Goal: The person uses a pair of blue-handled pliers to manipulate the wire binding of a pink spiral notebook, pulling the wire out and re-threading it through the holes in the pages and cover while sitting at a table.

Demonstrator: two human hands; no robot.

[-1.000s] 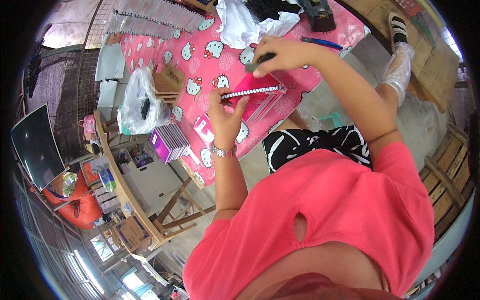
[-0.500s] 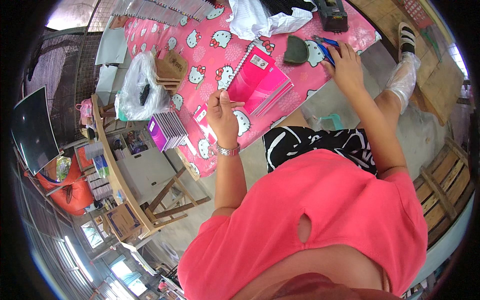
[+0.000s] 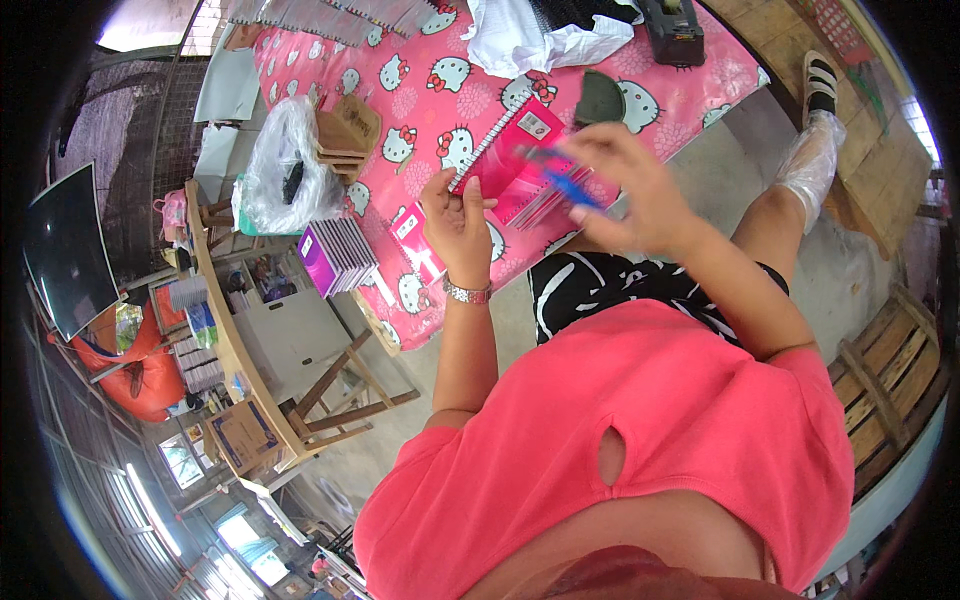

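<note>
Both hands work over the near edge of a table (image 3: 640, 110) covered with a pink cartoon-cat cloth. The left hand (image 3: 458, 222), with a metal watch at the wrist, has its fingers closed on the near corner of a pink spiral notebook (image 3: 515, 150) that lies on the cloth. The right hand (image 3: 625, 185) hovers just above the notebook's right part and pinches a blue pen (image 3: 565, 183); the pen is smeared by motion, so its tip and exact length are hard to make out, and the hand hides part of the pages fanned out beneath it. A second small pink booklet (image 3: 415, 240) lies just left of the left hand, partly covered by that hand.

Further left, off the table, a stack of purple-edged booklets (image 3: 338, 255) stands on a lower wooden bench, and beside it a clear plastic bag (image 3: 285, 165) holds something dark that cannot be identified. Brown cardboard pieces (image 3: 345, 130) sit on the cloth near the bag.

Beyond the notebook lies a dark rounded item (image 3: 600, 98) of unclear kind. At the far edge, a crumpled white plastic sheet (image 3: 530, 40) and a black tape dispenser (image 3: 670, 30) are cut off by the frame's rim.
</note>
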